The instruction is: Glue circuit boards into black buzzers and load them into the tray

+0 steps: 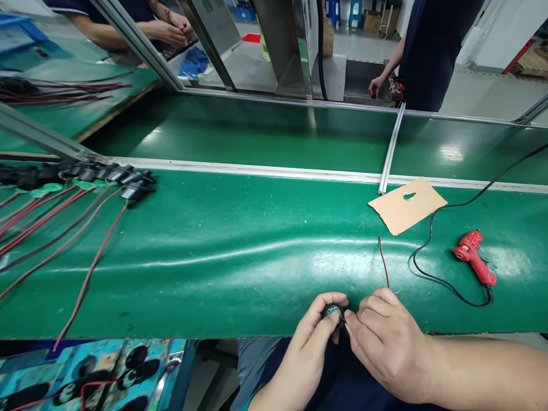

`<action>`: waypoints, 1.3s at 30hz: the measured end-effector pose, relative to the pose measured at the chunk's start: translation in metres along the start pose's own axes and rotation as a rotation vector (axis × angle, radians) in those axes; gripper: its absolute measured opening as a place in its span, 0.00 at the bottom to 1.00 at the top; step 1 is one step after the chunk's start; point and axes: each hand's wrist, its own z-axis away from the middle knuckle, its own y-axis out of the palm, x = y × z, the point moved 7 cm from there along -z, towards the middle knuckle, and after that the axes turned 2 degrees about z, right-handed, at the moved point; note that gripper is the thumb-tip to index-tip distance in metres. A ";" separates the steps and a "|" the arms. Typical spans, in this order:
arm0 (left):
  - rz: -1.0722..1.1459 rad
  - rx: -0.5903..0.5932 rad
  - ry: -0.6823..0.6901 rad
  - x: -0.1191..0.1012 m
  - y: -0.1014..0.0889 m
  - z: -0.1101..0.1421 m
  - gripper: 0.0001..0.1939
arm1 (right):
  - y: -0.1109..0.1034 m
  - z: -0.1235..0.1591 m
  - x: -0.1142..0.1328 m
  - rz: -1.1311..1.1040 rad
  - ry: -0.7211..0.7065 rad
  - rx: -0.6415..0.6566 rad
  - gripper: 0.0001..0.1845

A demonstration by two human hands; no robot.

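Note:
Near the front edge of the green bench, my left hand (309, 345) is closed around a small round black part with a green circuit board (333, 310) in its face. The thumb presses on the board. Right beside it, the closed fingers of my right hand (387, 342) pinch a thin red wire (383, 264) by the rim of the part. The wire's free length sticks out beyond my right knuckles onto the bench. My fingers cover the place where wire and board come together, so I cannot tell whether they are joined.
A red glue gun (473, 257) with a black cord (422, 274) lies at right, near a torn piece of cardboard (405, 208). Black parts (136, 188) with red wires lie at left, above a blue tray (171, 348). Two people are behind the metal frame (257, 170).

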 end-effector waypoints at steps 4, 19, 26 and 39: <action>-0.020 -0.024 0.007 -0.005 0.002 0.000 0.14 | -0.001 -0.005 0.002 -0.001 0.022 -0.003 0.09; -0.347 0.007 0.127 -0.041 0.007 0.014 0.12 | -0.003 -0.012 -0.002 -0.083 0.007 -0.058 0.10; -0.372 -0.010 0.155 -0.050 0.004 0.012 0.09 | 0.000 -0.010 -0.007 -0.168 0.045 -0.095 0.09; -0.291 0.061 0.056 -0.031 0.014 0.005 0.11 | 0.006 -0.004 -0.019 -0.292 0.146 -0.119 0.08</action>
